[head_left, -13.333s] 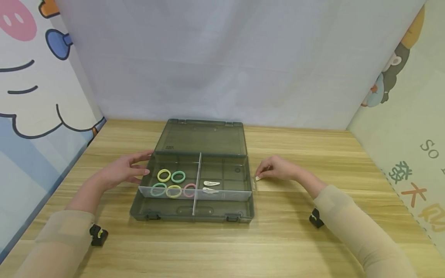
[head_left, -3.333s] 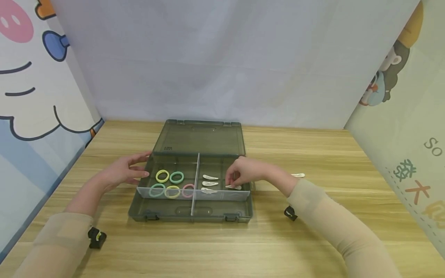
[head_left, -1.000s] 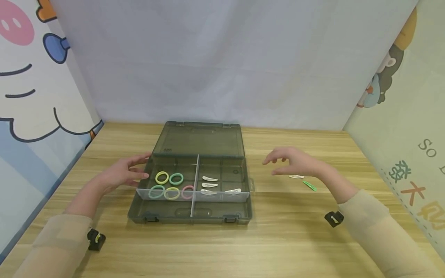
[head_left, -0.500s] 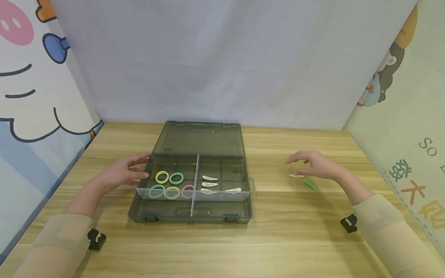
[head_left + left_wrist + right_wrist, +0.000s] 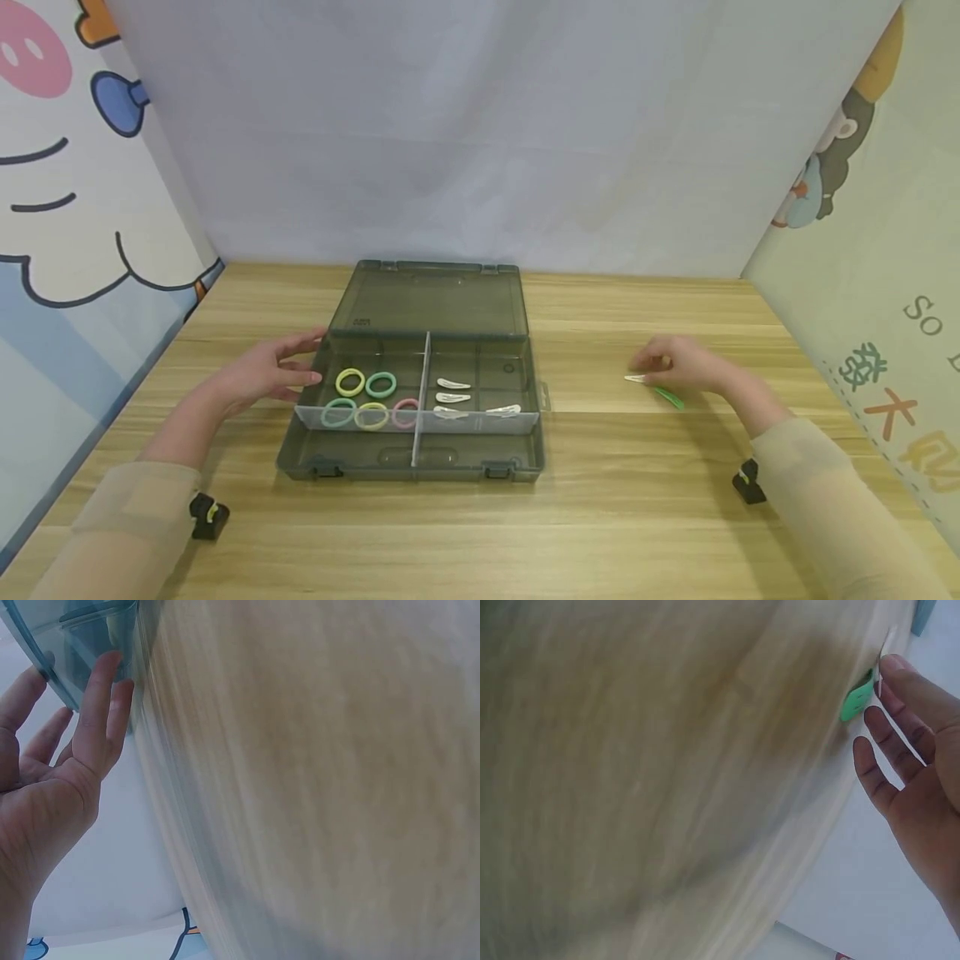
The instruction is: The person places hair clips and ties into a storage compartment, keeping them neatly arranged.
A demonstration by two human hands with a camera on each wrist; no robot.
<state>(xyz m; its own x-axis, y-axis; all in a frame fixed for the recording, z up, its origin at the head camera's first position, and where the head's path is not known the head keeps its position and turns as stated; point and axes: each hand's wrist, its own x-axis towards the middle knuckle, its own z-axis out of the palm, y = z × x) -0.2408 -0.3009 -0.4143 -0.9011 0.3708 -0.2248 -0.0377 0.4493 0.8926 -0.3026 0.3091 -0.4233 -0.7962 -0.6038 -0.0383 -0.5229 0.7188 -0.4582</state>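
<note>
An open grey see-through organizer box (image 5: 480,472) lies on the table. My left hand (image 5: 262,371) touches its left side, fingers spread and fairly straight; the left wrist view shows fingertips (image 5: 109,664) against the wall. To the right of the box, my right hand (image 5: 682,364) pinches a white snap hair clip (image 5: 634,379) between thumb and finger at the tabletop. In the right wrist view this clip (image 5: 887,646) stands edge-on at the thumb tip. A green snap hair clip (image 5: 669,398) lies just beneath that hand, partly covered by it.
In the box's left compartment are yellow, green and pink hair ties (image 5: 381,385). Several white clips (image 5: 453,384) lie in the right compartment. A clear divider (image 5: 480,423) crosses the box near its front. The lid (image 5: 431,300) leans back behind, and a white curtain (image 5: 480,150) hangs beyond.
My right hand left the box, where another white clip now lies, moved right and came down, closing thumb and finger on the white clip on the table. My left hand stayed at the box.
</note>
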